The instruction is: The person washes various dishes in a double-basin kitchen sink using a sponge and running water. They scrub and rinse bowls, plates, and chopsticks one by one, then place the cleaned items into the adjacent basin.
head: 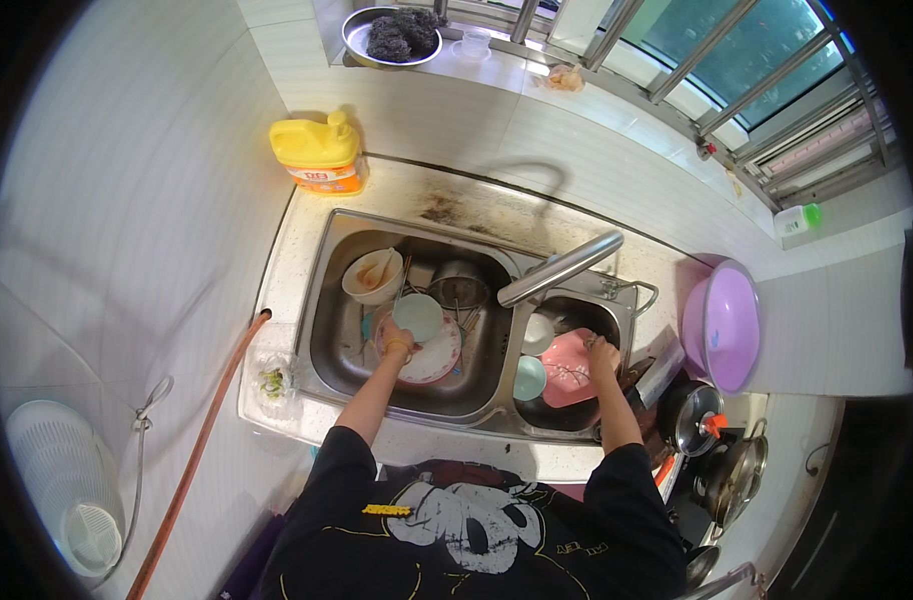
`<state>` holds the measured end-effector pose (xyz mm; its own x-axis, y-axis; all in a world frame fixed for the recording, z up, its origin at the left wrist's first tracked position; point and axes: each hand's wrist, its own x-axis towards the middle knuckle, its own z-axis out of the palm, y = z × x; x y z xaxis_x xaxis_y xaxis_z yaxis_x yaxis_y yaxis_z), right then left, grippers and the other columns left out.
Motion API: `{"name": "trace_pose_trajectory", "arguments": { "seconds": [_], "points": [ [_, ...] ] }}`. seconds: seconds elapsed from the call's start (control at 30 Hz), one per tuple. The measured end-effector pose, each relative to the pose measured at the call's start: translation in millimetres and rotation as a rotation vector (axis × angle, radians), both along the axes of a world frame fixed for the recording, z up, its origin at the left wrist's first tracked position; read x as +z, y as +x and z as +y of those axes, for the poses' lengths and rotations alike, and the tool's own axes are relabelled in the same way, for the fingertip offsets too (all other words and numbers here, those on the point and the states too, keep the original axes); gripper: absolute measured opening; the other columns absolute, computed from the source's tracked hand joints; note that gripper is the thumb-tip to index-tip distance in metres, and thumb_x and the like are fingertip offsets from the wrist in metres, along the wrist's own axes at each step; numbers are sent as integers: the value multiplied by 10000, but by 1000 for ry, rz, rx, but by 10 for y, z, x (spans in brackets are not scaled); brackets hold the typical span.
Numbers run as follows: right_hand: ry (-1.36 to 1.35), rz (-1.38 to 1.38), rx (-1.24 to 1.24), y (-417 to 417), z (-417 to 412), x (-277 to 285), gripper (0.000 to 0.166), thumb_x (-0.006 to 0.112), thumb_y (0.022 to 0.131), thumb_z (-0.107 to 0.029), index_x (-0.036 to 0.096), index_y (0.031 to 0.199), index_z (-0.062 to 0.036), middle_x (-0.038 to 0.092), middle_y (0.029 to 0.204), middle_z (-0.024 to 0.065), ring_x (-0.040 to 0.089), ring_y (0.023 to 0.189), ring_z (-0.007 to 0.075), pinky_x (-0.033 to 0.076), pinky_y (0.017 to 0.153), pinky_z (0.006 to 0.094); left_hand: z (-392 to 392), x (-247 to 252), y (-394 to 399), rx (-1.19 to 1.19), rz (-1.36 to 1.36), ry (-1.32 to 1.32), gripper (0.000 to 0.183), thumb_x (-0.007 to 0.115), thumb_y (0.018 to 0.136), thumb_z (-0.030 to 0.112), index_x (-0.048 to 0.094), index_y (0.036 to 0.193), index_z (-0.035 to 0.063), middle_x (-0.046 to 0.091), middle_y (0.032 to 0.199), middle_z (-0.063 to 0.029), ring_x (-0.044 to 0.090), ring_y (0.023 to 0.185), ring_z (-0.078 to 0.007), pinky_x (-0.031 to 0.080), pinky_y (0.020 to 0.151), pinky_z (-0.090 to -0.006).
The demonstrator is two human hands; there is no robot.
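My left hand (pixel 398 343) holds a pale green bowl (pixel 419 316) by its near edge, above a white plate with a pink floral rim (pixel 435 360) in the larger sink basin (pixel 471 394). In the smaller basin (pixel 557 416), my right hand (pixel 603 358) grips the right edge of a pink plate with a blossom pattern (pixel 565 367). Something small and dark shows at its fingertips, too unclear to name. Left of that plate are a white bowl (pixel 537 334) and a light green bowl (pixel 530 378). A soiled white bowl (pixel 362 289) with a spoon (pixel 381 268) sits behind my left hand.
A metal pot (pixel 460 285) and chopsticks (pixel 404 281) are in the larger basin. The faucet (pixel 561 268) reaches over the divider. A yellow detergent jug (pixel 321 154) stands back left. At right are a purple basin (pixel 723 326) and a lidded pan (pixel 695 418).
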<state>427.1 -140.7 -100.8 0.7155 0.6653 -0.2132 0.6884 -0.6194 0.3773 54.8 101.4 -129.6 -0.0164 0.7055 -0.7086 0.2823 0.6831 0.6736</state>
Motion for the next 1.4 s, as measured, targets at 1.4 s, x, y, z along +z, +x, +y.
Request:
{"name": "trace_pose_trajectory", "arguments": {
  "seconds": [1.4],
  "points": [
    [1031,632,1170,-2601,1037,2272,185,615,660,-229,602,808,-118,578,862,44,553,802,193,428,784,348,-918,1057,-374,-215,-1222,-508,447,510,829,368,454,1170,85,539,1013,-140,549,655,-213,353,328,-164]
  ]
}}
